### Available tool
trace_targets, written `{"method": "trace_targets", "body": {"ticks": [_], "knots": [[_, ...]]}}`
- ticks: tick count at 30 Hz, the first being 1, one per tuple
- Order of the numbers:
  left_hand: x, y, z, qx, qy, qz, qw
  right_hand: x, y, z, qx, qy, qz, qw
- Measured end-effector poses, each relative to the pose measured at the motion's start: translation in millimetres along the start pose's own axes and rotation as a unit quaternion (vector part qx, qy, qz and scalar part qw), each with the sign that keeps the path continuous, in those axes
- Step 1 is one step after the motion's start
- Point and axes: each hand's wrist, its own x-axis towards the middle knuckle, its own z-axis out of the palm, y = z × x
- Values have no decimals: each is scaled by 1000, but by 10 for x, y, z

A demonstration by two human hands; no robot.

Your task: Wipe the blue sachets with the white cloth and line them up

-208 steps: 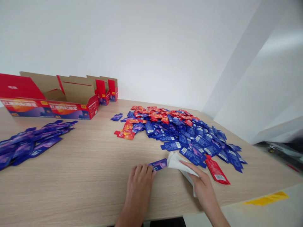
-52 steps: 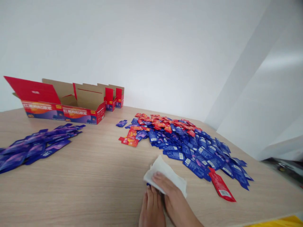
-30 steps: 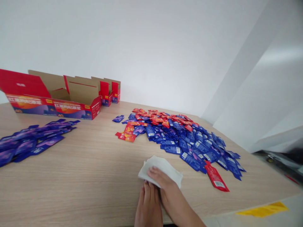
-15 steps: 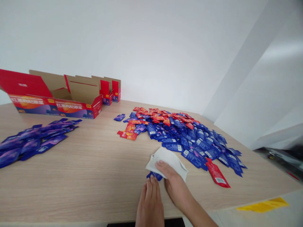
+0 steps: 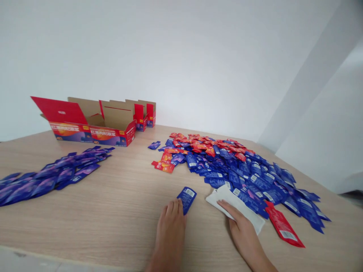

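My left hand (image 5: 171, 230) is at the front of the table, its fingers together over the lower end of a blue sachet (image 5: 188, 198). The sachet's barcode side faces up, and the part under the fingers is hidden. To the right, my right hand (image 5: 241, 226) grips a folded white cloth (image 5: 227, 193), with the thumb on top and the other fingers out of sight beneath. The cloth lies against the near edge of a big heap of blue sachets (image 5: 235, 175). A single red sachet (image 5: 283, 224) lies just right of the cloth.
Red sachets (image 5: 198, 142) cover the back of the heap. On the left, blue sachets (image 5: 62, 172) lie in overlapping rows. Open red cartons (image 5: 110, 138) stand behind them near the wall. One blue sachet (image 5: 154, 145) lies apart, near an orange sachet (image 5: 163, 166).
My right hand has moved the cloth rightward off the blue sachet, which now shows more fully beside my left hand. The view has shifted, bringing more of the table's left side in.
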Motion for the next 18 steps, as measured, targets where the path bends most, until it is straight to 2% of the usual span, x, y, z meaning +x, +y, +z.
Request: {"method": "trace_targets", "body": {"ticks": [3,7,10,15,18], "knots": [[-15,-430,-54,48,-14,-50,997,8,87,15,-8,4,-1,1000],[-22,-1055,-242,105,-21,-154,982,6,190,54,-14,17,0,1000],[26,-1410,-343,127,-18,-216,968,1,238,79,-21,23,1,1000],[146,-1792,-305,89,-68,-177,978,2,290,95,-41,26,-12,999],[267,-2036,-266,85,-80,-181,977,5,310,88,-52,17,-20,998]]}}
